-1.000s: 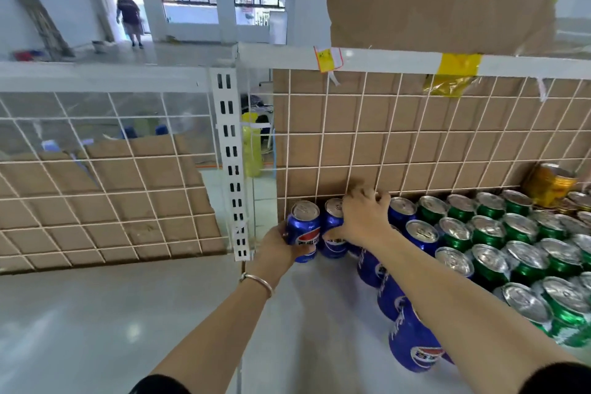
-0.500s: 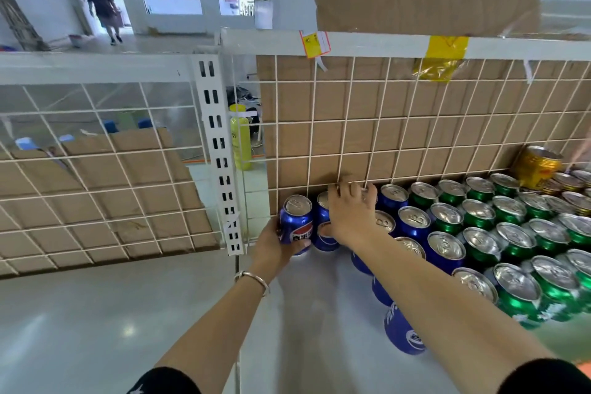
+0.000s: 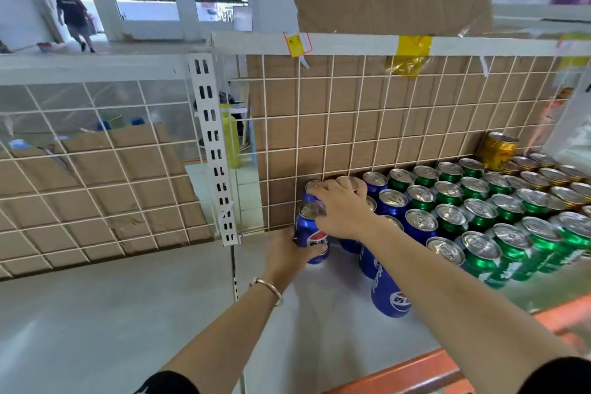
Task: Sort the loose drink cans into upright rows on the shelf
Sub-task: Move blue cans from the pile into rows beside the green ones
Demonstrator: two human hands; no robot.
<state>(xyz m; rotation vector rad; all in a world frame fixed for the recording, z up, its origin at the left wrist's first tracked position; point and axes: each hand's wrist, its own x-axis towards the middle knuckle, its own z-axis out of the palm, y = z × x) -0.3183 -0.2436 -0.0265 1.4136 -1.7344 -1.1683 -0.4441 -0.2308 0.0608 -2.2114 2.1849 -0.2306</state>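
Observation:
Upright blue cans (image 3: pixel 391 201) stand in rows at the left end of the white shelf (image 3: pixel 326 323), against the wire grid back. Green cans (image 3: pixel 473 211) fill the rows to their right, and gold cans (image 3: pixel 540 176) sit at the far right. My left hand (image 3: pixel 287 253) is wrapped around the side of the leftmost blue can (image 3: pixel 311 235). My right hand (image 3: pixel 342 208) lies over the tops of the blue cans just behind it, fingers curled on their rims. One blue can (image 3: pixel 388 293) stands alone at the front.
A taller gold can (image 3: pixel 497 150) stands on top of the back right cans. The white perforated upright (image 3: pixel 212 150) and the wire grid with cardboard (image 3: pixel 383 125) bound the shelf. An orange front rail (image 3: pixel 415 371) runs below. A person (image 3: pixel 72 14) walks in the far doorway.
The view has shifted left and closer. My right hand has slid forward over the can tops. My left hand stays on the leftmost blue can.

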